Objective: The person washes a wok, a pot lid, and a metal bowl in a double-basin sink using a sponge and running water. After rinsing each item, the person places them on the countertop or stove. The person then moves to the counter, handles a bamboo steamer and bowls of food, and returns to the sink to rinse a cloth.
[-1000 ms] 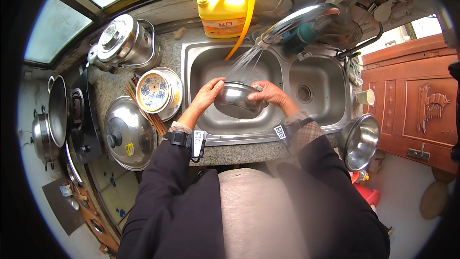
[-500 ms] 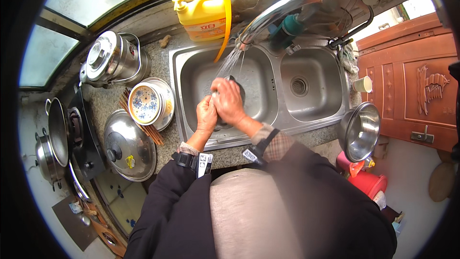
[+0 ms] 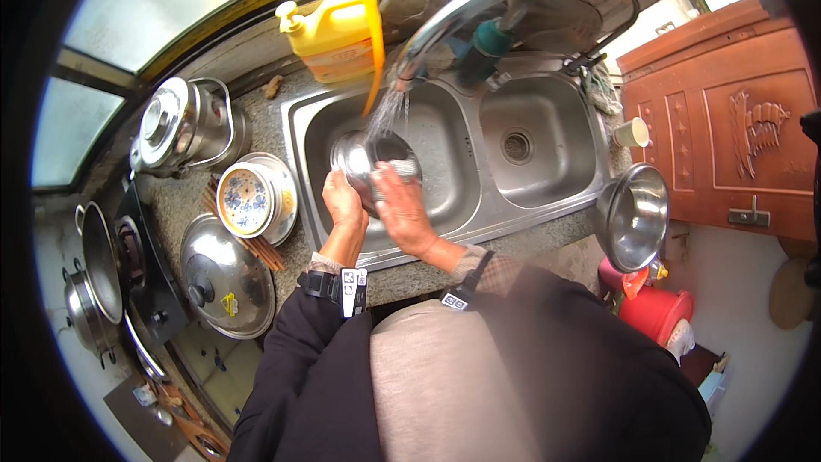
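In the left sink basin [image 3: 449, 180], a shiny steel bowl [image 3: 349, 152] is tilted under the running faucet [image 3: 462, 13]. My left hand [image 3: 344, 204] grips the bowl at its near left side. Against the near right part of the bowl lies my right hand [image 3: 404, 212], its fingers stretched out and slightly blurred. A pale striped patch by those fingertips could be a reflection or a pad; I cannot tell. Water falls onto the far side of the bowl.
Left of the sink stand stacked patterned bowls [image 3: 246, 198] on plates, chopsticks [image 3: 261, 252], a pot lid [image 3: 227, 278] and a steel pot [image 3: 184, 128]. A yellow pump jug [image 3: 329, 38] stands behind. Rightward are another basin [image 3: 534, 141], a paper cup [image 3: 631, 133] and steel bowls [image 3: 637, 214].
The steel bowl, mostly hidden under my hands before, now shows tilted up beneath the water. My hands have moved apart, the left to the bowl's side. The whole view has shifted slightly.
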